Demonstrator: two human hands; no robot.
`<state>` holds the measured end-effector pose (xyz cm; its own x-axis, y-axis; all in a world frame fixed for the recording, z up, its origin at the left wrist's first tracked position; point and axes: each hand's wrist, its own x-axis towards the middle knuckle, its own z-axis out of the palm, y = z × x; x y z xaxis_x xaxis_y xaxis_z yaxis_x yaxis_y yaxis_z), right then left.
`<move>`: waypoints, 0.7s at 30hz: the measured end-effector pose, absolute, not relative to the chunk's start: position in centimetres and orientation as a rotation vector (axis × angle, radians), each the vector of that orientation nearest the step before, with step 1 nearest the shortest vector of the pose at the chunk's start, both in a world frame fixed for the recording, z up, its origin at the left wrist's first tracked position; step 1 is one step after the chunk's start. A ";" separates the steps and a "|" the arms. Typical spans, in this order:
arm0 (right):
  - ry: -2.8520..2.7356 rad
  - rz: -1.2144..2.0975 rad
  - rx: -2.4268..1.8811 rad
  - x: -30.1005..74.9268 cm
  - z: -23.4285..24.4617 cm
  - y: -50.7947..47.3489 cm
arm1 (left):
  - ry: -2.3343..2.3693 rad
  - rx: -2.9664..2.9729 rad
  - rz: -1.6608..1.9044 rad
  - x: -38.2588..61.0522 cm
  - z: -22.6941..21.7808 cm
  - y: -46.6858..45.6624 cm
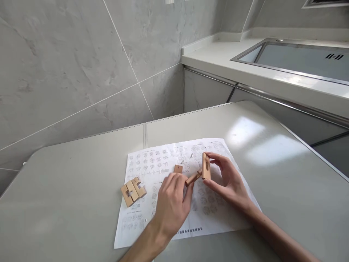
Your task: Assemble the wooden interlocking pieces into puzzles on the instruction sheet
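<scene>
My right hand grips a slotted wooden puzzle piece by its two ends, upright above the paper. Pinched in my left hand is a narrow notched wooden puzzle piece. Its far tip meets the slotted piece near the slot; whether it goes in I cannot tell. Just beyond my left knuckles lies another wooden piece, partly hidden by the hand. Beneath everything is a printed instruction sheet with many small diagrams, upside down to me.
Several notched wooden blocks lie together at the sheet's left edge. The sheet rests on a pale table with a seam across it. Behind stands a grey tiled wall. A white counter with a metal sink is at back right.
</scene>
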<state>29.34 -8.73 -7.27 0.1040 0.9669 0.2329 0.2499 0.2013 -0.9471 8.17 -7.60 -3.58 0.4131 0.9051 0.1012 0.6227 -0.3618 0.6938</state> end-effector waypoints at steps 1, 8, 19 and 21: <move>-1.352 0.872 -1.239 29.5 -7.3 -8.7 | 1.299 1.921 0.611 8.1 -3.2 -7.8; -1.149 1.360 -1.067 30.1 -7.3 -8.8 | 0.981 1.016 0.644 8.4 -2.3 -9.8; -1.042 1.458 -0.986 30.1 -8.7 -9.0 | 0.786 0.719 0.798 8.9 -4.7 -11.3; -1.063 1.456 -0.971 30.1 -8.5 -9.0 | 0.758 0.718 0.787 8.8 -4.8 -11.3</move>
<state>30.13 -8.97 -8.54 -0.1309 0.9909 -0.0305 -0.2723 -0.0655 -0.9600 8.79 -11.31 -4.82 0.4835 0.8166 -0.3151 -0.3458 0.5089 0.7883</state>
